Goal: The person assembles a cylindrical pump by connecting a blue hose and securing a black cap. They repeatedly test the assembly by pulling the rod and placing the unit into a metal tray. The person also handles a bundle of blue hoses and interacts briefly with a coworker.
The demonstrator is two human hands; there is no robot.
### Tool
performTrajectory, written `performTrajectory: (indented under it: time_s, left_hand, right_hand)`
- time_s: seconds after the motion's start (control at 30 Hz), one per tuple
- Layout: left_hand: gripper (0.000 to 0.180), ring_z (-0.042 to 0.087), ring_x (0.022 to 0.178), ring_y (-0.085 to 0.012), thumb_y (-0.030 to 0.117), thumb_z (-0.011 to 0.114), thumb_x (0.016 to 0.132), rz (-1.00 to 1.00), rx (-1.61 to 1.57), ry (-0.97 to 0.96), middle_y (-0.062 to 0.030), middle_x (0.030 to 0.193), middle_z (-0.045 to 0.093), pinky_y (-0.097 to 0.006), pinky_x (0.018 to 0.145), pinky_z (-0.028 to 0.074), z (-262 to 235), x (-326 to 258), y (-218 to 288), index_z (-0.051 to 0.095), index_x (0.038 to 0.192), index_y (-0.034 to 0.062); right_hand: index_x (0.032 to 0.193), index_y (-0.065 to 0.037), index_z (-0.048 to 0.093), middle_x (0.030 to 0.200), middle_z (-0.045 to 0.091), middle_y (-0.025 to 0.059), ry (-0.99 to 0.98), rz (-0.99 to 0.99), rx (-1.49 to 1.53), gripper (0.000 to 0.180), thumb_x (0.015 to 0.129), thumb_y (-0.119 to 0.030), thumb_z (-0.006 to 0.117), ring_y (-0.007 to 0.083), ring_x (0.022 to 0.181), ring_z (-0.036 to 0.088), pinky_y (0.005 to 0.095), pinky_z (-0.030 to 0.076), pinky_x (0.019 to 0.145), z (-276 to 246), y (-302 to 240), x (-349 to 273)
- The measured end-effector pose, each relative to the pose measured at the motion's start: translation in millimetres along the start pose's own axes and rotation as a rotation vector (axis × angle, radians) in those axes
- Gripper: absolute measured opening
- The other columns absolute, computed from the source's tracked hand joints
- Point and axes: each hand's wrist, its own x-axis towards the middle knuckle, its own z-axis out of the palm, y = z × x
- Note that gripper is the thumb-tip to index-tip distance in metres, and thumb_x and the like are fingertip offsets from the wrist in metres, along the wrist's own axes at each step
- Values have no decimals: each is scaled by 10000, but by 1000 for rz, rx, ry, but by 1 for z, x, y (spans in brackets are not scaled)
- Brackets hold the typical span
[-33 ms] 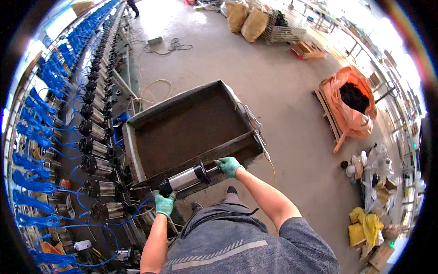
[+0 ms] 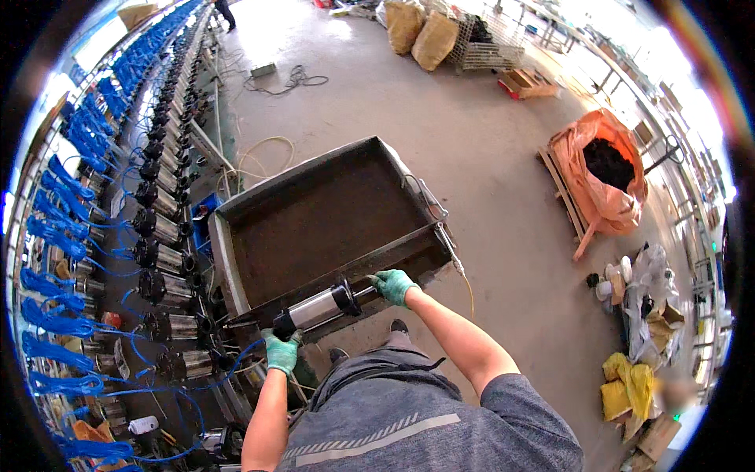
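A steel-bodied pump motor (image 2: 316, 310) with black end pieces lies tilted across the near side of a metal tank (image 2: 223, 256), its right end higher in the picture. My left hand (image 2: 281, 351), in a green glove, is closed on the black left end, where a blue cable (image 2: 245, 354) runs off to the left. From the right end sticks out a thin metal shaft (image 2: 366, 292). My right hand (image 2: 395, 288), gloved the same way, closes round the shaft's tip, which its fingers partly hide. Murky brown water or a brown bottom (image 2: 322, 224) shows inside the tank.
Along the left runs a long row of similar motors (image 2: 161, 287) with coiled blue cables (image 2: 59, 318). A metal fitting with a yellow hose (image 2: 470, 295) hangs at the tank's right rim. An orange sack (image 2: 578, 177) on a pallet and yellow bags (image 2: 629, 385) stand right.
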Motion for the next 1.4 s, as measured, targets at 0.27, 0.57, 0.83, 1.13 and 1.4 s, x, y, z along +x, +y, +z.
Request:
performTrajectory:
  time_s: [0.27,0.57,0.83,1.13,1.4]
  left_hand:
    - [622,620,924,-213,217,892,772,12,25,15,-118,1063,653,-360,867,507,-5,4,-32,461,1174,21]
    - [584,628,993,-212,93,822,819,-68,51,-39,-98,1140,654,-352,919,516,-7,4,-20,463,1275,23]
    - [593,631,1007,-232,181,838,823,-118,110,-73,-125,1142,666,-350,911,506,-14,-2,18,477,1259,4]
    - [718,638,989,-254,281,892,780,-102,233,-42,-143,1132,672,-358,912,512,-15,0,18,449,1253,-29]
    - [866,667,1030,-296,365,922,723,-162,392,-43,-200,1141,690,-378,932,516,-18,-1,45,445,1303,-67]
  right_hand:
    - [1203,-28,578,1020,668,249,958,208,-137,458,896,-343,706,409,1070,638,469,518,927,-81,112,-40]
    - [1334,-37,441,1209,646,314,555,366,43,584,913,-384,651,461,1168,614,495,501,983,-139,85,43]
    - [1014,-90,608,817,603,59,226,59,241,194,979,-267,535,201,719,523,358,473,694,-66,43,11]
    - [859,-127,691,676,565,30,-10,345,781,227,924,-232,501,145,513,488,314,373,458,-18,4,-8]
    - [800,-112,672,599,523,33,61,332,815,255,937,-227,491,135,413,422,304,296,387,-3,11,2]
